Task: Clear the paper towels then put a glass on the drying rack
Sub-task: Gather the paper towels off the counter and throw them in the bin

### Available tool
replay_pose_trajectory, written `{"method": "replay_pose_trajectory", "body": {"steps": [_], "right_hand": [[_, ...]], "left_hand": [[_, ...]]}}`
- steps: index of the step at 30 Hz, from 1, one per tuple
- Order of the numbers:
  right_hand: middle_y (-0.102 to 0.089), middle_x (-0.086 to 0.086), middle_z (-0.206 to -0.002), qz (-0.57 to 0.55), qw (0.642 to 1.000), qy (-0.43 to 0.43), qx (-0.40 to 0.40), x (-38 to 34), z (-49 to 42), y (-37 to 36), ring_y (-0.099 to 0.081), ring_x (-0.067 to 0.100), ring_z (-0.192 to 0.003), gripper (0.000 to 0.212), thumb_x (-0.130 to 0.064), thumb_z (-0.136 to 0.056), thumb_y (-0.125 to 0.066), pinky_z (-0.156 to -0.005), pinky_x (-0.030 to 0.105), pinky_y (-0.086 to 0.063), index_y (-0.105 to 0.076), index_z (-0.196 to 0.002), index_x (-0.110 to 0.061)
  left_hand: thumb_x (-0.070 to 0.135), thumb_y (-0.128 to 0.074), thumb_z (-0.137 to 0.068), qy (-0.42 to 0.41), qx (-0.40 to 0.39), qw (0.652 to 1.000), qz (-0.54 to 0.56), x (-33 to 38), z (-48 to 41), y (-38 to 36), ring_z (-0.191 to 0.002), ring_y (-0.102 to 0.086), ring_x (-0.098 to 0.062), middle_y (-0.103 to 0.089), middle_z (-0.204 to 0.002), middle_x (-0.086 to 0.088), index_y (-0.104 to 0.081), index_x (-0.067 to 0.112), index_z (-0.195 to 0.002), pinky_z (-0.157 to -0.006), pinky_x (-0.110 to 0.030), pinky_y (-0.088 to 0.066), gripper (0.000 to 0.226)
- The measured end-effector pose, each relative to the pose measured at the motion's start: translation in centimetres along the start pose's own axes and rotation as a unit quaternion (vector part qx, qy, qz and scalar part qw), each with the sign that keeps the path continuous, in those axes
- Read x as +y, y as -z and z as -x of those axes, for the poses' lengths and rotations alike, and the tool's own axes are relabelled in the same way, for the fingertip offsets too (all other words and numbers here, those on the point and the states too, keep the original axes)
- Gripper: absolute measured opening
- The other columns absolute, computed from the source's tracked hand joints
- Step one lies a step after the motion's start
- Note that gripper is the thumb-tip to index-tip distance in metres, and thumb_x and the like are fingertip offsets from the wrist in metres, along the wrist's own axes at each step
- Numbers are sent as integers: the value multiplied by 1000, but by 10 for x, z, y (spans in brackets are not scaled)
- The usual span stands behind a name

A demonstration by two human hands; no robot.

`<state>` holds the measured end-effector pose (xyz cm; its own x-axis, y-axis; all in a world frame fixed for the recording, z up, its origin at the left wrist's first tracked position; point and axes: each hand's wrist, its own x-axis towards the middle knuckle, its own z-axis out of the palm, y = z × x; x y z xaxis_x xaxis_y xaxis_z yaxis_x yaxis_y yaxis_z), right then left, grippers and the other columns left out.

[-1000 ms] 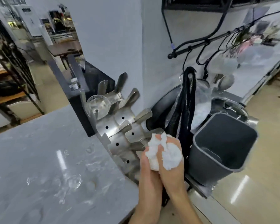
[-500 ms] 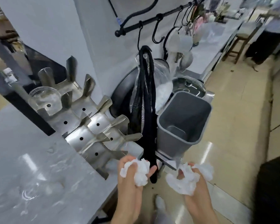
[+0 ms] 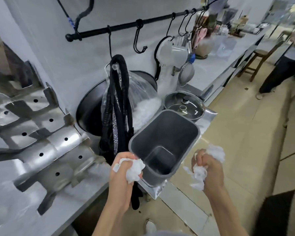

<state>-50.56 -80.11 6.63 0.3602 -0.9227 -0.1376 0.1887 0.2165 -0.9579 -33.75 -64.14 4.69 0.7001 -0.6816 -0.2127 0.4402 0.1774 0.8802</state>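
My left hand (image 3: pixel 122 174) is closed around a crumpled white paper towel (image 3: pixel 134 169), just left of the near rim of a grey plastic bin (image 3: pixel 162 142). My right hand (image 3: pixel 209 169) grips a second wad of white paper towel (image 3: pixel 198 176), held over the floor to the right of the bin. The bin looks empty inside. The steel drying rack (image 3: pixel 41 133), with its bent prongs and holes, stands on the counter at the left. No glass shows in this view.
A black bag (image 3: pixel 117 106) hangs from a hook on the black wall rail (image 3: pixel 126 25), in front of a dark wok. A lidded pot (image 3: pixel 184 103) sits behind the bin. Another person (image 3: pixel 286 65) stands at the far right by a wooden stool. A dark mat (image 3: pixel 276 213) lies on the floor.
My hands have split apart, each now holding its own wad, and risen to either side of the grey bin. The view has swung right, and the glass on the rack has left the frame.
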Motion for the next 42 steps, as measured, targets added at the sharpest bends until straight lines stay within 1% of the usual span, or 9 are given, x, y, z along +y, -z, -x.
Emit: {"method": "replay_pose_trajectory", "body": {"steps": [4,9,12,15,22,27,33,36,42], "right_hand": [[-46,2,-50,115,990,55,-51,-20,-38,6,-44,13,-48,14,-2,-63,-46,-45,18,-39,-47,-50,-6],[-54,3,-100,308,935,23,-172,-19,-90,-1,-56,21,-90,16,-25,-78,-59,-82,31,-46,-58,-86,-39],[-33,2,-124,457,855,-21,-246,-5,-120,-7,-38,25,-120,50,-19,-84,-63,-104,37,-38,-45,-123,-44],[-26,6,-139,569,760,-9,-312,9,-144,-17,-28,32,-129,76,-11,-82,-59,-106,34,-29,-28,-147,-37],[-28,9,-149,651,681,43,-331,34,-168,-27,-31,35,-131,81,-16,-85,-63,-111,43,-33,-22,-153,-33],[-15,4,-161,680,650,63,-334,43,-175,-28,-11,33,-146,95,-39,-78,-73,-116,51,-23,-15,-153,-42],[21,3,-165,760,520,91,-380,43,-178,-27,25,32,-149,115,-52,-76,-74,-119,56,11,12,-152,-47],[14,2,-167,732,573,106,-354,34,-174,-27,18,30,-152,100,-49,-85,-67,-120,54,6,4,-154,-45],[-52,1,-146,586,750,171,-255,7,-150,-29,-48,16,-133,52,-37,-95,-58,-113,35,-39,-47,-144,-24]], "left_hand": [[21,-60,-80,2,-32,997,-74,-14,-19,-38,-73,-59,-22,-67,-83,1,-68,17,-86,-60,-33,-46,10],[54,-59,-80,39,-60,975,-209,-24,-53,-69,-94,-59,-13,-61,-109,10,-65,35,-105,-74,-27,-44,32],[38,-54,-93,73,-57,943,-320,-34,-78,-85,-105,-46,-4,-40,-121,5,-52,41,-103,-77,-22,-38,11],[24,-48,-93,68,-74,866,-489,-49,-97,-91,-111,-29,-15,-29,-122,5,-43,32,-122,-93,-28,-27,31],[36,-51,-99,35,-78,748,-658,-64,-104,-94,-131,-34,-31,-32,-148,-11,-26,18,-152,-108,-37,-35,61],[44,-52,-98,24,-74,727,-682,-68,-108,-90,-139,-28,-32,-26,-156,-10,-19,22,-157,-113,-42,-30,71],[50,-52,-97,51,-102,728,-676,-69,-115,-86,-155,-4,-35,-9,-169,-12,-11,25,-161,-122,-53,-17,80],[51,-49,-99,24,-101,728,-677,-67,-115,-83,-152,-16,-36,-20,-166,-12,-20,23,-160,-121,-51,-23,73],[47,-50,-100,-48,-75,771,-631,-48,-103,-77,-112,-61,-23,-65,-118,1,-60,23,-123,-90,-39,-52,35]]}}
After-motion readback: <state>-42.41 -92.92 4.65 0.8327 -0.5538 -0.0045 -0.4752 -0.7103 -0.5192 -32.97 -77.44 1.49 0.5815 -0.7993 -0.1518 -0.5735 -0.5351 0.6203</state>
